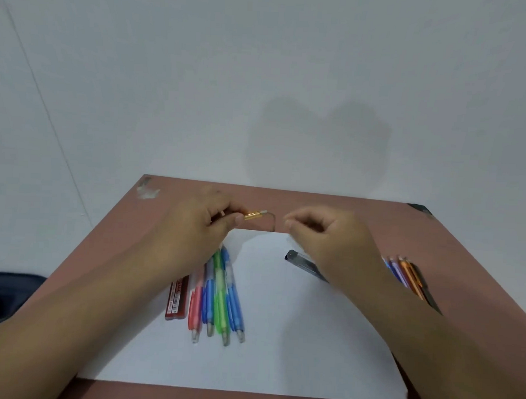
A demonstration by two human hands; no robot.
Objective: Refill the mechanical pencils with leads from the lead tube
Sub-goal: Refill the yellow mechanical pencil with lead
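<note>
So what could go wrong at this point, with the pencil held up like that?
The right hand pinches its fingertips as if on a thin lead, too fine to make out; lead that fine could snap or slip. The left hand holds the orange pencil in the air beyond the white paper, so a dropped lead might land on the brown table and be hard to spot. The dark lead tube lies under the right wrist and could get nudged.

Two bare forearms enter from the lower corners of the frame, one from the lower left and one from the lower right. No sleeve, watch, bracelet or ring shows on either. The left hand (205, 224) and the right hand (323, 235) are ungloved, with short, unpainted nails on the fingers (238, 220).
</note>
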